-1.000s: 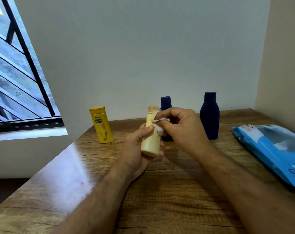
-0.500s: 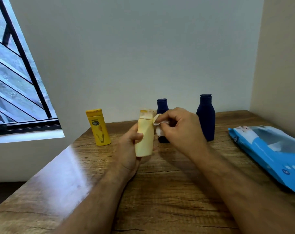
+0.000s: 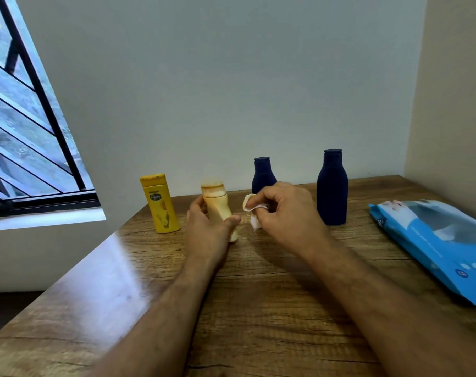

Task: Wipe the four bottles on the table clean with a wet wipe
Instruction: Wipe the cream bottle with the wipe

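- My left hand [image 3: 208, 227] has its grip closed round the cream bottle [image 3: 218, 208], thumb across the front and fingers behind; the bottle stands upright on the worktop [image 3: 272, 308], or just touches down, its base partly hidden by the hand.
- My right hand [image 3: 283, 213] pinches the wet wipe [image 3: 254, 210], bunched between thumb and fingertips, just beside the cream bottle but apart from it.
- The cream bottle's long axis runs near vertical, cap up, with a slight lean; the cap shows orange-brown staining.
- As I judge it, the step in hand is the end of this bottle's wipe, or a pause within it, since the wipe is off the surface.
- The next move calls either for bringing the wipe back onto the stained cap, or for letting go and reaching for another bottle.
- The yellow bottle [image 3: 159, 204] stands upright just left of my left hand; the small navy bottle [image 3: 262, 174] stands behind my right hand, and the tall navy bottle [image 3: 332, 186] further right.
- The blue wipes pack [image 3: 435, 246] lies flat at the right edge.
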Action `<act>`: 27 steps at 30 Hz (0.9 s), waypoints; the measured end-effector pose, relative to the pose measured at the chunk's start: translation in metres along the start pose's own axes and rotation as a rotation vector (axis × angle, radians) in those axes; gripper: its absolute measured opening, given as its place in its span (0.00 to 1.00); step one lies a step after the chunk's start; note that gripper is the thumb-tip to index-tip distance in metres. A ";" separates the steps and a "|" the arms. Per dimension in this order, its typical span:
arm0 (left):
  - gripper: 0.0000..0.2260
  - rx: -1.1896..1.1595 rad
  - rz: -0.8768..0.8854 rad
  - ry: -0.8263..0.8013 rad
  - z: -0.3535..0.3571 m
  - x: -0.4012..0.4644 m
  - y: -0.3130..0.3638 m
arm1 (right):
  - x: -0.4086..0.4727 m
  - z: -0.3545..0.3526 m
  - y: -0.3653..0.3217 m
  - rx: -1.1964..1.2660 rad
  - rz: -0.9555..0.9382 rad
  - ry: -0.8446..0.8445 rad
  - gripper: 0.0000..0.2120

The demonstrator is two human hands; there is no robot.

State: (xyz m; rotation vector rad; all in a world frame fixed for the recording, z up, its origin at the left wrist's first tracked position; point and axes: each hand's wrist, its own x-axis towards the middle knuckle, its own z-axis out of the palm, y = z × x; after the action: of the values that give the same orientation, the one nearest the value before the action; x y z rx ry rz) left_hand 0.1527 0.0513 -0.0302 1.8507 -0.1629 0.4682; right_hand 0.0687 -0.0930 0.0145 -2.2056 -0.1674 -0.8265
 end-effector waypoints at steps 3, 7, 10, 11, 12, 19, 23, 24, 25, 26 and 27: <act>0.38 0.065 0.005 0.052 0.002 0.006 -0.002 | 0.000 0.001 -0.001 -0.008 -0.002 -0.012 0.08; 0.39 0.146 -0.002 0.084 0.005 0.013 -0.003 | -0.001 0.003 -0.001 -0.017 -0.008 -0.029 0.09; 0.38 0.183 -0.017 0.092 0.008 0.015 -0.001 | 0.000 0.003 -0.001 -0.016 -0.010 -0.030 0.08; 0.38 0.191 -0.020 0.097 0.009 0.016 -0.001 | 0.000 0.004 -0.001 -0.013 -0.009 -0.029 0.08; 0.38 0.198 -0.023 0.100 0.009 0.016 -0.002 | 0.001 0.004 -0.001 -0.012 -0.007 -0.029 0.08; 0.39 0.234 -0.053 0.097 0.011 0.019 -0.002 | 0.001 0.005 0.000 -0.012 -0.010 -0.017 0.08; 0.39 0.255 -0.058 0.098 0.012 0.020 -0.003 | 0.001 0.006 0.000 -0.029 -0.015 -0.025 0.08; 0.39 0.261 -0.060 0.100 0.012 0.020 -0.002 | 0.001 0.006 0.000 -0.032 -0.016 -0.029 0.08; 0.39 0.269 -0.062 0.103 0.013 0.020 -0.002 | 0.001 0.005 0.000 -0.033 -0.016 -0.030 0.08; 0.39 0.278 -0.064 0.104 0.013 0.020 -0.002 | 0.001 0.005 0.000 -0.032 -0.016 -0.029 0.08; 0.39 0.285 -0.067 0.105 0.014 0.020 -0.002 | 0.001 0.005 0.000 -0.030 -0.015 -0.027 0.08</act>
State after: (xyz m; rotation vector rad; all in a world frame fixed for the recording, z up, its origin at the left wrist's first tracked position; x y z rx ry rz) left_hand 0.1749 0.0414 -0.0276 2.0963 0.0398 0.5632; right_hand 0.0719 -0.0898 0.0125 -2.2468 -0.1859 -0.8129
